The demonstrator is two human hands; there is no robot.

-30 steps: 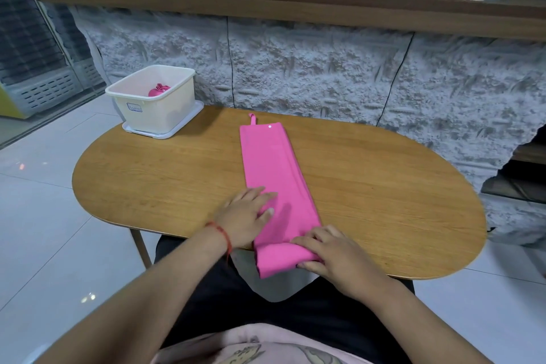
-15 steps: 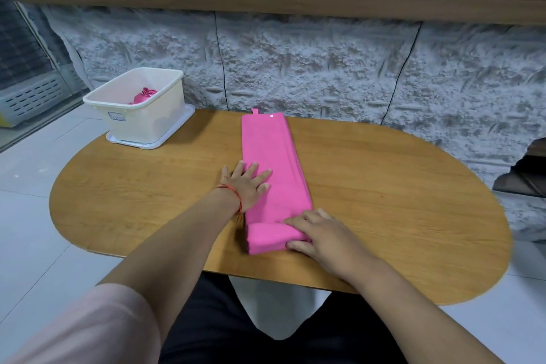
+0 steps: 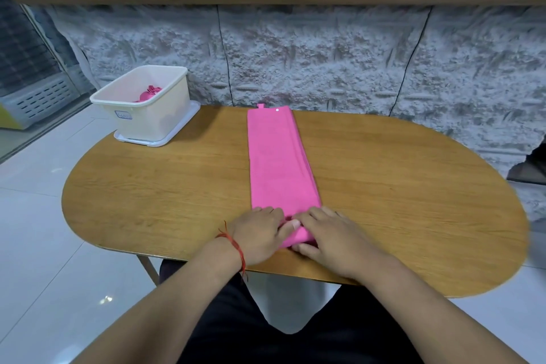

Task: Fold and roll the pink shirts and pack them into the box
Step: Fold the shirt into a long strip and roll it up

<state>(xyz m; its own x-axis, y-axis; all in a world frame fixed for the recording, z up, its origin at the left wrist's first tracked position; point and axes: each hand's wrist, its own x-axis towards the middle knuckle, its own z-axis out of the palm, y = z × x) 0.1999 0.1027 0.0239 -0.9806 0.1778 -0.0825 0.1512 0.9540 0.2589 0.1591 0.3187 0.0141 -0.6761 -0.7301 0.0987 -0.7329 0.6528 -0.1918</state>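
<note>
Oval and wooden, the table (image 3: 147,201) stands against a rough grey wall (image 3: 325,53), and on it the pink shirt (image 3: 280,162) lies folded into one long narrow strip, its far end with a small loop and a white snap at the far edge and its near end close to the person. That near end is turned up into what looks like the first curl of a roll. The left hand (image 3: 260,233) and the right hand (image 3: 328,236) sit side by side on it, fingers bent over the cloth and grasping it, the thumbs almost touching. The main risk, as I judge it, is a crooked roll: the strip looks a little wider near the hands than at the far end, so uneven pressure from the two hands could make it cone out to one side. Layers show along the right edge and could slide apart if the roll runs loose. The smooth tabletop could let the strip creep away instead of winding. Well apart at the far left, the white box (image 3: 153,115) stands on a flat white lid (image 3: 189,115) and holds a rolled pink piece (image 3: 149,94); a slack roll may spring open when dropped in beside it. A red cord (image 3: 236,248) on the left wrist hangs clear of the cloth.
</note>
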